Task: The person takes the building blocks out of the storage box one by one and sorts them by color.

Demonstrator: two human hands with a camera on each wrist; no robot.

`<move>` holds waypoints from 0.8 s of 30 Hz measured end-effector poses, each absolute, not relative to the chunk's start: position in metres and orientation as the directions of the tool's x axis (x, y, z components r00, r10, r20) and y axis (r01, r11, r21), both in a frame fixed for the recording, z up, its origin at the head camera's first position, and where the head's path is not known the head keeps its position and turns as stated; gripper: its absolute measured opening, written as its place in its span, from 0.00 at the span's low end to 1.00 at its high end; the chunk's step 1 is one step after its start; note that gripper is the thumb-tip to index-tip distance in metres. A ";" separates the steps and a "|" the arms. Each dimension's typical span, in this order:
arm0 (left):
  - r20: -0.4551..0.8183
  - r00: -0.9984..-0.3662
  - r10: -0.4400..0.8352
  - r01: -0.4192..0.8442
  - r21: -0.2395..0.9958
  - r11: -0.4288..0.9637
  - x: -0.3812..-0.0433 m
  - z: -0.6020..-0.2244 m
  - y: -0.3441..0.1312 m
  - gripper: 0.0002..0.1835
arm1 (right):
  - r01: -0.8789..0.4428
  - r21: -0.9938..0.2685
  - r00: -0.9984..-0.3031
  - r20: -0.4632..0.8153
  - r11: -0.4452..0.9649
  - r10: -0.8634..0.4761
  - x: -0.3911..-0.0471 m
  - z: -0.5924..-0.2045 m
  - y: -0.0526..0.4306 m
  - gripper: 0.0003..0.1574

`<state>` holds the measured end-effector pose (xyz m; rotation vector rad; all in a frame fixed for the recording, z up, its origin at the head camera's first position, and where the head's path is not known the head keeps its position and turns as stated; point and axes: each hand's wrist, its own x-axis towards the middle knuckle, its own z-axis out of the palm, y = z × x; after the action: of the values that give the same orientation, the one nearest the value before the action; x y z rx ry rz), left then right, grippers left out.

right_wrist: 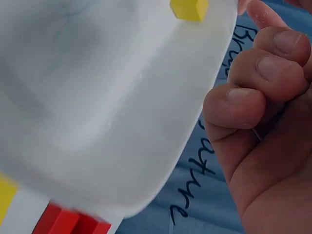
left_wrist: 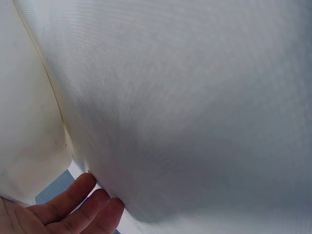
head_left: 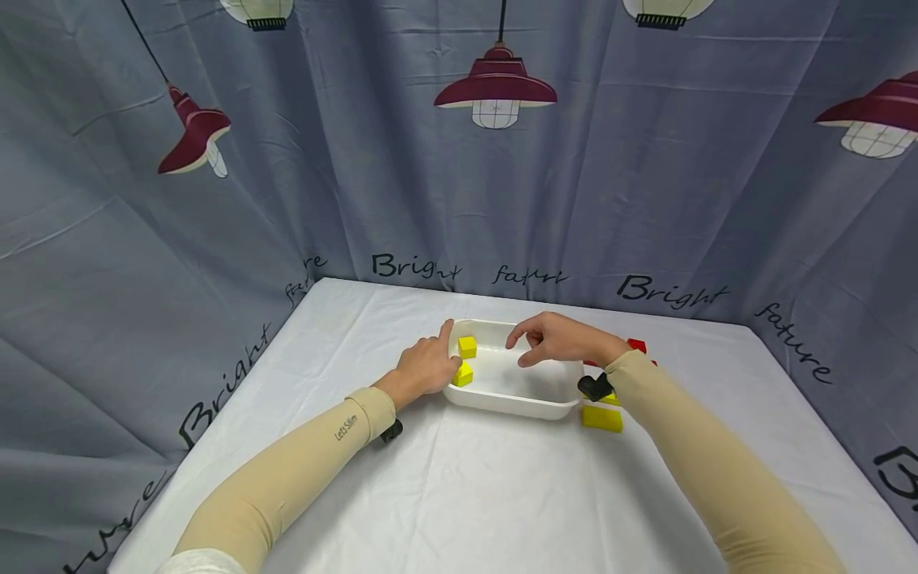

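Observation:
A white rectangular tray [head_left: 516,405] sits on the table, with two yellow cubes [head_left: 467,347] inside near its left wall. My left hand [head_left: 425,363] holds the tray's left side, index finger along the rim and thumb over the inner edge beside the nearer cube. In the left wrist view, several fingertips [left_wrist: 108,204] show low beside the tray's outer wall [left_wrist: 29,107]. Over the right part of the tray hovers my right hand [head_left: 555,336], thumb and index finger apart with nothing between them. Its other fingers [right_wrist: 258,83] are loosely curled.
Right of the tray lie yellow blocks [head_left: 602,418], one partly hidden by the right wrist. Red blocks [head_left: 637,345] show behind the right forearm. White cloth [head_left: 502,486] covers the table, and a grey-blue printed curtain [head_left: 402,175] hangs behind it.

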<state>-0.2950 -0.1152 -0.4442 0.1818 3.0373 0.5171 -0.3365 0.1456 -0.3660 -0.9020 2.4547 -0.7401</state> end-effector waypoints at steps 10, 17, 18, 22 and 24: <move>-0.052 -0.992 0.116 0.092 0.340 0.936 -0.297 -0.448 -0.115 0.40 | -0.450 -0.616 -0.671 -0.245 0.647 -0.700 -0.352 -0.380 0.119 0.23; -0.048 -0.992 0.119 0.097 0.330 0.939 -0.298 -0.447 -0.115 0.40 | -0.467 -0.613 -0.651 -0.250 0.638 -0.717 -0.361 -0.389 0.103 0.25; -0.048 -0.992 0.120 0.097 0.331 0.939 -0.299 -0.447 -0.115 0.40 | -0.473 -0.613 -0.645 -0.248 0.633 -0.723 -0.361 -0.390 0.101 0.25; -0.049 -0.991 0.124 0.100 0.335 0.937 -0.298 -0.447 -0.116 0.40 | -0.501 -0.609 -0.620 -0.243 0.615 -0.746 -0.364 -0.396 0.094 0.25; -0.046 -0.991 0.125 0.103 0.334 0.937 -0.299 -0.447 -0.116 0.40 | -0.512 -0.604 -0.612 -0.242 0.611 -0.753 -0.366 -0.399 0.091 0.25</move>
<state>-0.2986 -0.1160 -0.4468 0.1781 3.0261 0.5161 -0.3658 0.0909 -0.3994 -1.0001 2.3570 -0.6717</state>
